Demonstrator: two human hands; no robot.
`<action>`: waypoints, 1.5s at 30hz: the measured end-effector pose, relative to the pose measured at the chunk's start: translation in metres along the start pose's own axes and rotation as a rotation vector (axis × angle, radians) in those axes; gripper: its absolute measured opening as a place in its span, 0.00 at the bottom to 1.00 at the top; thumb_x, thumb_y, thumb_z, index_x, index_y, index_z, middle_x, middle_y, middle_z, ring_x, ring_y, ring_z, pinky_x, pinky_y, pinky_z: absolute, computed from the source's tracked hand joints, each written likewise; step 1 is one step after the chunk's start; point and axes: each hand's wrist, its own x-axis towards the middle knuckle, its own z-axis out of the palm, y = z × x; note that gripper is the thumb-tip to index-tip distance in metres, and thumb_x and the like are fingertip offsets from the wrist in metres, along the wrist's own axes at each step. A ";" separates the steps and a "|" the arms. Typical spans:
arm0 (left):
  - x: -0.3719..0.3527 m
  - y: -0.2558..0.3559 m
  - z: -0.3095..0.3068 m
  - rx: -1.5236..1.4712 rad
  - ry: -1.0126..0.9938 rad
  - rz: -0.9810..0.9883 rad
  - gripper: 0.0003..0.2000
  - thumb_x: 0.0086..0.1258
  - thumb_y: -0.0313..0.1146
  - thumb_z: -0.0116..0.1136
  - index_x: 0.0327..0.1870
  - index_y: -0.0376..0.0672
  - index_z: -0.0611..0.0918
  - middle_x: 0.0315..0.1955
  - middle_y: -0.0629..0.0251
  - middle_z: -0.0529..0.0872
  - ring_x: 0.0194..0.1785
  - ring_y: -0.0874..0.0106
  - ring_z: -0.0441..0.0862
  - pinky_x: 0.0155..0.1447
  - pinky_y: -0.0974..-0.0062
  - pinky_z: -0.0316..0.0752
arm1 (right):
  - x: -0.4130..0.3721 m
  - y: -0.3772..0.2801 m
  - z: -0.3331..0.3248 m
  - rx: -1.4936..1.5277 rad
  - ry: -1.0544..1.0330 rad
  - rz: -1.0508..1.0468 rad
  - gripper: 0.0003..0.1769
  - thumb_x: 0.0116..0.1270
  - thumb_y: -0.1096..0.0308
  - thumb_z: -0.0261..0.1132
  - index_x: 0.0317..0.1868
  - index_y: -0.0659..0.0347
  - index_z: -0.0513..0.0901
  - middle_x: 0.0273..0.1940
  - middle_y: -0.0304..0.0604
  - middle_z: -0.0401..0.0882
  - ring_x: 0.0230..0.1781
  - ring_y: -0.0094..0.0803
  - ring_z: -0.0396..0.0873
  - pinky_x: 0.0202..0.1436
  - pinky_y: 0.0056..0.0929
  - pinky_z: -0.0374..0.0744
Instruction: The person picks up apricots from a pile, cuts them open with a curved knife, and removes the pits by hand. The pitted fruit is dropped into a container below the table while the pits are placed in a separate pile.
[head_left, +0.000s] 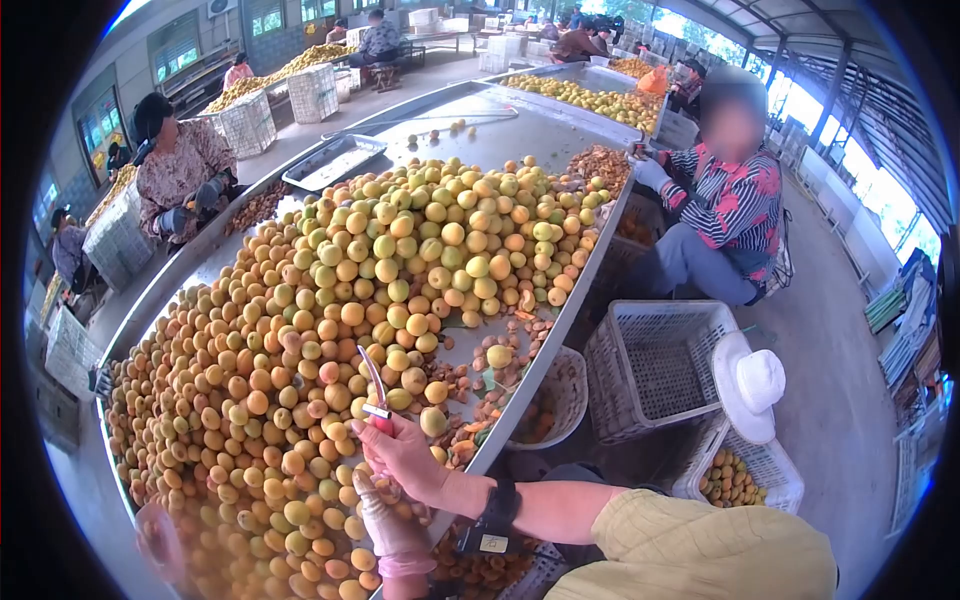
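My right hand (408, 460), bare, with a black band on the wrist, is closed round the pink handle of a curved metal tool (375, 385). The tool's thin blade points up over the heap of yellow-orange fruit (290, 340). Just below it is my left hand (385, 520), in a pale glove with a pink cuff, its fingers pressed together beside the fruit. Whether it holds anything cannot be made out. Split fruit pieces and pits (490, 405) lie by the near edge of the metal table (545, 385).
To the right are a white basin (565, 400), a grey crate (665, 350), a white hat (750, 385) and a crate of fruit (780, 470). A co-worker (735, 200) sits across at right, another person (180, 165) at left near a metal tray (335, 162).
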 end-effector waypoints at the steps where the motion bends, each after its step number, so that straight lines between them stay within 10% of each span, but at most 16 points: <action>1: -0.002 0.002 0.002 -0.013 -0.009 0.001 0.25 0.70 0.64 0.44 0.35 0.48 0.73 0.20 0.72 0.74 0.15 0.75 0.69 0.16 0.78 0.59 | 0.000 0.000 0.001 0.001 -0.001 0.002 0.11 0.71 0.60 0.62 0.34 0.53 0.71 0.20 0.25 0.65 0.15 0.12 0.62 0.16 0.13 0.61; 45: -0.001 -0.002 0.006 0.087 0.019 -0.003 0.24 0.70 0.65 0.40 0.36 0.53 0.76 0.16 0.72 0.75 0.11 0.73 0.66 0.13 0.78 0.57 | -0.011 -0.008 0.004 -0.139 -0.023 -0.041 0.13 0.72 0.59 0.61 0.32 0.58 0.75 0.21 0.25 0.67 0.18 0.11 0.63 0.20 0.15 0.63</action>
